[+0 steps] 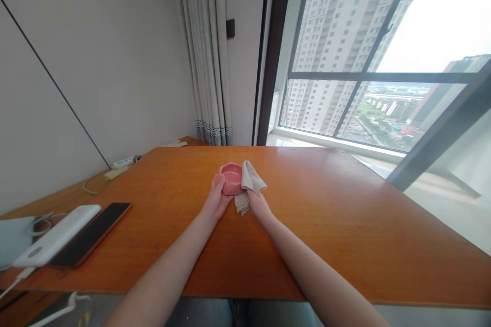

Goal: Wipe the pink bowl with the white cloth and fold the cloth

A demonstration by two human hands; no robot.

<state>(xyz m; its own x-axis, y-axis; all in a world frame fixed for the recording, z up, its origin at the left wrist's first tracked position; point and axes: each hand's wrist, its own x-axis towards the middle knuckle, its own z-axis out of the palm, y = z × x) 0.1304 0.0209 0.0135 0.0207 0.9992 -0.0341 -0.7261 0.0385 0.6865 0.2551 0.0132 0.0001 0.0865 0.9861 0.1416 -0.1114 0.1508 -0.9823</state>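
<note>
A small pink bowl point(231, 176) sits near the middle of the orange wooden table point(326, 214). My left hand point(217, 198) cups the bowl's left side from below. My right hand point(258, 202) grips a folded beige cloth point(250, 180) that presses against the bowl's right rim. Both forearms reach in from the near edge.
A black phone point(92, 232) and a white power bank point(57, 235) lie at the near left, with white cables and a power strip point(125, 161) behind them. A curtain point(209, 51) and a large window point(368, 61) stand beyond the far edge.
</note>
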